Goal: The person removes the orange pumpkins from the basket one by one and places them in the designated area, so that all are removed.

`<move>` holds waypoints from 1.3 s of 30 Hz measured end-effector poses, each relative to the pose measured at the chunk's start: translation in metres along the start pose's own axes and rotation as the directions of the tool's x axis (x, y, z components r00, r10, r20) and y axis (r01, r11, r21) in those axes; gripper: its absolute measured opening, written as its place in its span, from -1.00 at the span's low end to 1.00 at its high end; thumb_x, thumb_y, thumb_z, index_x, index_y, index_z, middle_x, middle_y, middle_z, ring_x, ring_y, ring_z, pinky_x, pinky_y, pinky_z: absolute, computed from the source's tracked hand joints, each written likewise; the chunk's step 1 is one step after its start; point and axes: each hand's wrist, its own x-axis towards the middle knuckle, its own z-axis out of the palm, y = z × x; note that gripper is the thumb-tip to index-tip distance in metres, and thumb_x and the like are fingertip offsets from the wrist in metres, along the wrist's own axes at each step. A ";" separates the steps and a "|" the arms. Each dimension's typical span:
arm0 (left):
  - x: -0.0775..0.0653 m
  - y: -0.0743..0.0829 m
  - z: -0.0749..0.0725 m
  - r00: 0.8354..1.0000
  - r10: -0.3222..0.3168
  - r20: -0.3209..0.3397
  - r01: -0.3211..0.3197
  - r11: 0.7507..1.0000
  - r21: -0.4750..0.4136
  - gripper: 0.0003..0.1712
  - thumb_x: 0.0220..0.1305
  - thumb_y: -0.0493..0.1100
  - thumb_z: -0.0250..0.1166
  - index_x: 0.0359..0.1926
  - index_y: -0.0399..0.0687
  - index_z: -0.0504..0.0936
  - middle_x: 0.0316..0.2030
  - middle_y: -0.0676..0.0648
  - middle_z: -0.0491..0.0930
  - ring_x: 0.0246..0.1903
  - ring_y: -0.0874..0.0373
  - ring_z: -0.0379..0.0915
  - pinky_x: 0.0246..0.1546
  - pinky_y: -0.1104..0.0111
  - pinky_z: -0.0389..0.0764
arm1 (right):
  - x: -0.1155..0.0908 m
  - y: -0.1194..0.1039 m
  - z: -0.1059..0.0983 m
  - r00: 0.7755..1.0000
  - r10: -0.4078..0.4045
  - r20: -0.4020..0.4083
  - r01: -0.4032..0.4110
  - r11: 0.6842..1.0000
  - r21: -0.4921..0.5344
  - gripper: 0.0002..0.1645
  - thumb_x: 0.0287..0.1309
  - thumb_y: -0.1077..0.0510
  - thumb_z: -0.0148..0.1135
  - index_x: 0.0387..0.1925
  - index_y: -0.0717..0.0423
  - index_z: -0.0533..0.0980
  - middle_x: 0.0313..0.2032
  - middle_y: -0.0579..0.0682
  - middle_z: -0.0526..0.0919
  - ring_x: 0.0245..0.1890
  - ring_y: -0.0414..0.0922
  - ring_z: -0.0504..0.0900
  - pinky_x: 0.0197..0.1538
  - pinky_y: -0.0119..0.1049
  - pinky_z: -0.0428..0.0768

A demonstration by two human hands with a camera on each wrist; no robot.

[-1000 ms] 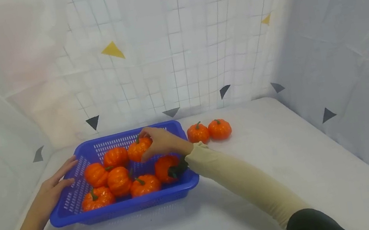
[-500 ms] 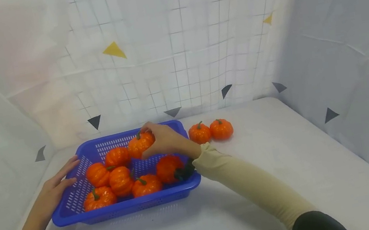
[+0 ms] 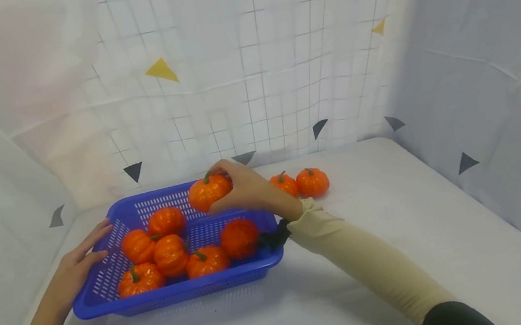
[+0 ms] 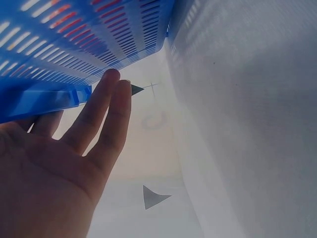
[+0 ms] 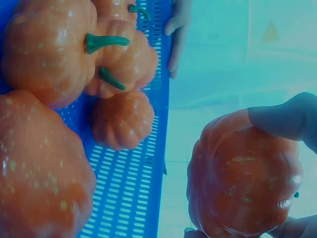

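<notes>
A small orange toy pumpkin (image 3: 208,194) is held in my right hand (image 3: 249,190), thumb and fingers around its sides, above the back right of a blue slotted basket (image 3: 179,297). Its glossy ribbed skin fills the lower right of the right wrist view, where the thumb (image 5: 282,118) presses on it. Several similar pumpkins (image 3: 171,253) with green stems lie inside the basket. My left hand (image 3: 72,271) rests at the basket's left rim. In the left wrist view, two of its fingers (image 4: 115,116) extend fairly straight along the outside of the slotted wall (image 4: 119,42).
Two more pumpkins, one (image 3: 313,182) fully visible and one (image 3: 285,183) partly behind my right wrist, sit on the white table (image 3: 382,211) right of the basket. White sheeting (image 3: 286,66) rises behind, with a grey sheet (image 3: 497,59) along the right.
My right hand has lifted the pumpkin up from among the others and carried it rightward, baring more of the basket floor. The left hand stays at the rim.
</notes>
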 end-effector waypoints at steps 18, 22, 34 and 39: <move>0.002 -0.002 -0.001 1.000 0.000 0.005 0.000 1.000 0.020 -0.36 0.65 -0.07 -0.02 0.61 -0.15 0.16 0.62 -0.28 -0.07 0.53 -0.48 -0.26 0.26 -0.59 -0.14 | -0.025 0.014 -0.031 0.993 0.041 -0.108 -0.036 0.998 0.049 -0.14 -0.02 0.07 0.63 0.31 -0.04 0.40 0.11 -0.03 0.58 0.07 0.00 0.58 0.06 -0.12 0.70; 0.002 -0.002 0.000 1.000 -0.002 0.002 0.002 1.000 0.019 -0.35 0.64 -0.07 -0.02 0.61 -0.17 0.15 0.61 -0.29 -0.07 0.52 -0.50 -0.24 0.24 -0.60 -0.10 | -0.029 0.020 -0.038 0.990 0.045 -0.136 -0.042 0.999 0.022 -0.09 -0.04 0.06 0.62 0.35 -0.02 0.39 0.16 -0.01 0.58 0.12 0.02 0.56 0.09 -0.08 0.68; 0.000 0.002 0.001 1.000 0.006 0.002 -0.006 1.000 0.007 -0.36 0.64 -0.08 -0.01 0.60 -0.20 0.17 0.61 -0.30 -0.07 0.52 -0.50 -0.26 0.24 -0.61 -0.13 | -0.044 0.035 -0.068 0.976 0.102 -0.195 -0.080 0.990 0.116 -0.19 0.04 0.15 0.53 0.32 -0.03 0.37 0.16 0.04 0.53 0.10 0.08 0.55 0.10 0.06 0.66; -0.001 0.001 0.000 1.000 0.016 -0.002 -0.016 1.000 -0.008 -0.37 0.64 -0.08 -0.01 0.59 -0.21 0.18 0.61 -0.30 -0.07 0.52 -0.49 -0.28 0.26 -0.59 -0.20 | -0.048 0.043 -0.079 0.965 0.123 -0.232 -0.108 0.991 0.076 -0.19 0.06 0.15 0.51 0.32 -0.02 0.35 0.17 0.06 0.53 0.12 0.10 0.54 0.15 0.09 0.64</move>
